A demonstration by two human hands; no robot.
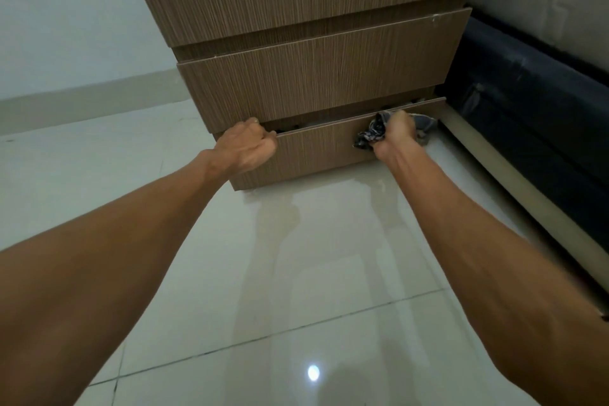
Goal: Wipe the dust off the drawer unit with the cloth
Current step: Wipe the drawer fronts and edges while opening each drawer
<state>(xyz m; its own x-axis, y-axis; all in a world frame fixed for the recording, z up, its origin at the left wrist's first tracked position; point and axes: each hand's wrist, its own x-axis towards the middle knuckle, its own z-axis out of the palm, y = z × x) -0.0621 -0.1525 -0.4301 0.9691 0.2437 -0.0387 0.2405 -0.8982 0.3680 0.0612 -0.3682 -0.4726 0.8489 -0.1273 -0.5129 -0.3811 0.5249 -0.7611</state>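
Note:
A brown wood-grain drawer unit [313, 82] stands on the tiled floor ahead of me. Its bottom drawer [326, 148] is pulled slightly out, with a dark gap above its front. My left hand [247, 150] grips the top edge of that drawer front at its left end. My right hand [393, 138] holds a crumpled dark patterned cloth [370, 135] against the drawer's top edge near its right end. Part of the cloth [425, 123] hangs over the edge to the right of my hand.
A dark bed base [527, 115] with a white quilted mattress [543, 0] stands close to the right of the unit. A pale wall and skirting lie to the left. Glossy cream floor tiles [313, 290] stretch towards me.

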